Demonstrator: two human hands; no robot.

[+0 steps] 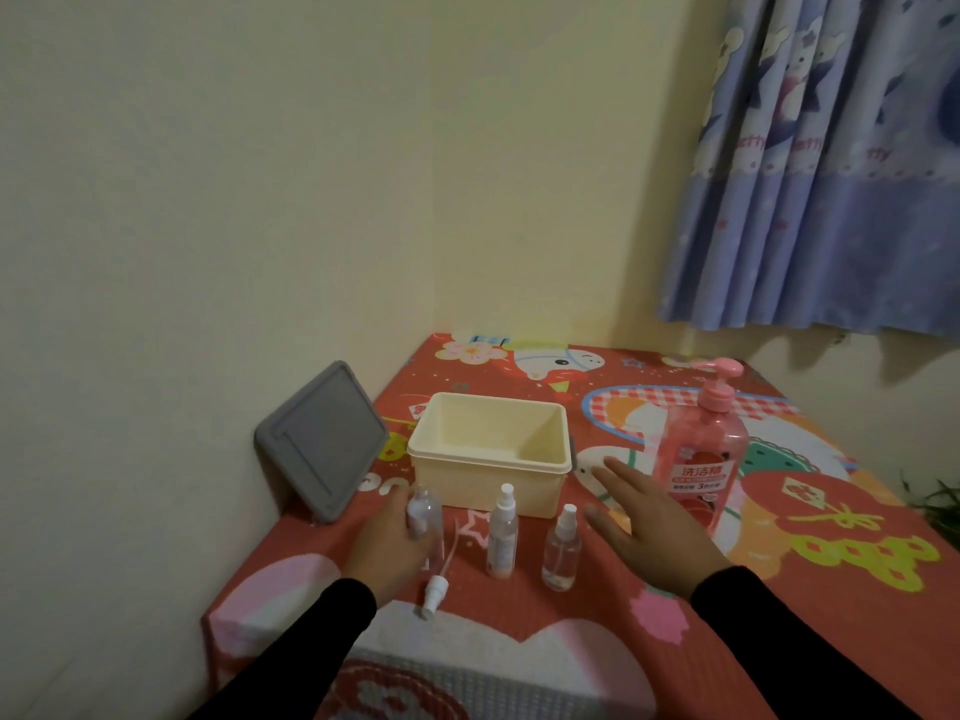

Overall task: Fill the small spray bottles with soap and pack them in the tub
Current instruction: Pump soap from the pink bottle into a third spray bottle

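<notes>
At the far left a grey lid (323,440) is propped against the wall, just beside the cream tub (488,452), which stands open with nothing seen inside. Near the tub's left corner an uncapped bottle (426,513) is held upright by the left hand (387,543), the fingers curled round it. Its spray head (434,599), with the dip tube attached, is laid on the cloth (841,558) just near of that hand. To the right, 2 capped bottles are stood in front of the tub: bottle 2 (502,537) in the middle and bottle 3 (562,553) right of it. Further right the right hand (649,517) is stretched flat, fingers spread wide and holding nothing, toward the pink soap pump (707,449) at the far right. Filling is judged not yet begun. A spill is likely if soap is pumped faster than the narrow neck can take it, or if the spout is aimed off the neck. Bottle 3 could be toppled by the right sleeve (779,626) if it is swept leftward.
</notes>
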